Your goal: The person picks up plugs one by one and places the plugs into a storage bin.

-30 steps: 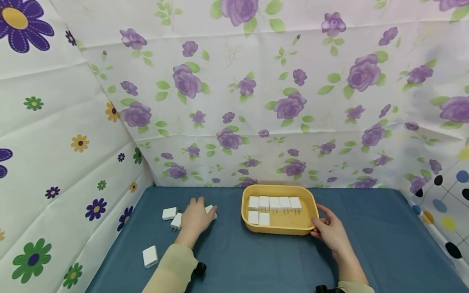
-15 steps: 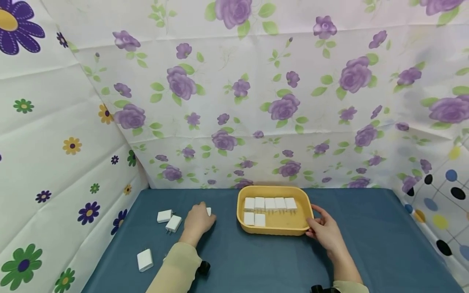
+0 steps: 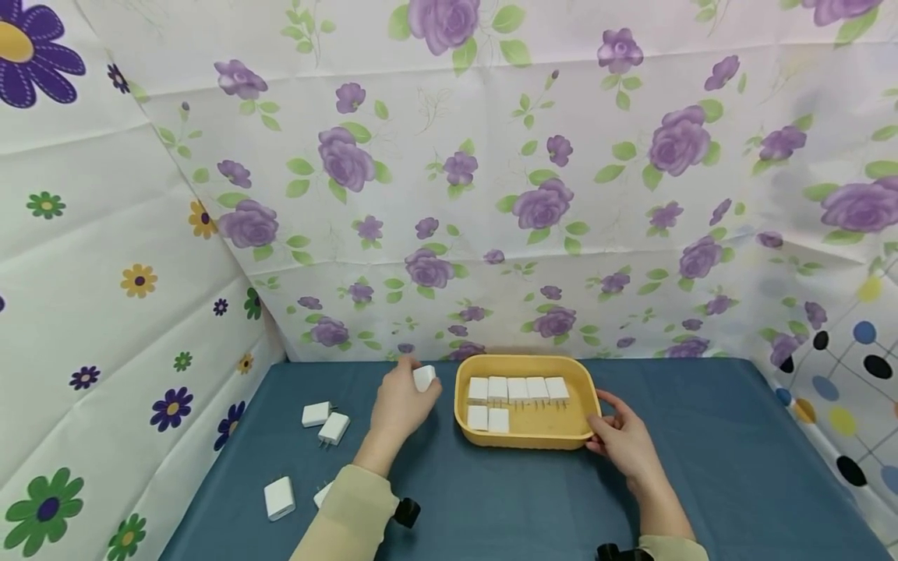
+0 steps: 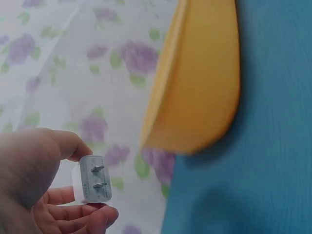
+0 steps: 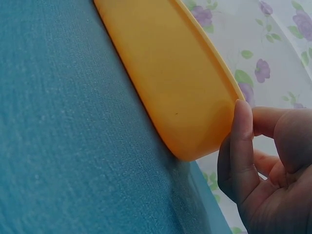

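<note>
My left hand (image 3: pixel 403 401) pinches a white charger plug (image 3: pixel 424 378) above the table, just left of the yellow tray (image 3: pixel 547 427). In the left wrist view the thumb and fingers hold this charger plug (image 4: pixel 96 178) by its sides, its two flat metal prongs facing the camera. At the tray's right end, my right hand (image 3: pixel 627 444) grips the rim, thumb on the near side. The right wrist view shows those fingers (image 5: pixel 241 146) against the tray's end wall (image 5: pixel 180 83). Inside the tray, white charger plugs (image 3: pixel 517 389) form a back row of several and two more in front at left.
Loose white charger plugs lie on the blue table at left: two close together (image 3: pixel 334 429), one nearer the front (image 3: pixel 279 499), and one (image 3: pixel 323 494) partly behind the left sleeve. A flowered cloth wall (image 3: pixel 449 195) stands directly behind the table.
My left hand has lifted a charger plug off the table and moved right and back towards the tray. The right hand keeps its place on the tray. The head view has shifted slightly.
</note>
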The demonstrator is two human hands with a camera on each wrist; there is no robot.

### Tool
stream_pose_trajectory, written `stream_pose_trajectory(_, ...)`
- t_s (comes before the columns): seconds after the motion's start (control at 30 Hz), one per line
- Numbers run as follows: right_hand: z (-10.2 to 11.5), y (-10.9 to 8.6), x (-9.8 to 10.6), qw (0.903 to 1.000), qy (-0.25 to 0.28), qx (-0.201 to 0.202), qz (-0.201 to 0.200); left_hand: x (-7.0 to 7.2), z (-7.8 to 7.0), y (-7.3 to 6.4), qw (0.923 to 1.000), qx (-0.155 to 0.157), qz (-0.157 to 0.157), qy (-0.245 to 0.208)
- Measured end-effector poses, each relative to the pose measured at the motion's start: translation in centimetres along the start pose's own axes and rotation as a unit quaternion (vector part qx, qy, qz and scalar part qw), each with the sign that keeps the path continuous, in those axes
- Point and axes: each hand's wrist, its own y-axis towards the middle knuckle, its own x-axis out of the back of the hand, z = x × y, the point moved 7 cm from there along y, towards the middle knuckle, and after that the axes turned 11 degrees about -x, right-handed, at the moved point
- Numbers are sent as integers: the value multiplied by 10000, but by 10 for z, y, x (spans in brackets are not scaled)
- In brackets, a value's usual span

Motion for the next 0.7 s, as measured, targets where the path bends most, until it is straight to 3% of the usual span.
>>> stream_pose_trajectory(0.43, -4, 4, 1, 10000, 61, -18, -41, -52, -70, -2, 9961, -594, 630, -157)
stream_pose_trajectory(0.7, -2, 4, 1, 10000, 39, 31, -13, -96, -92, -3, 9906, -811, 1094, -93)
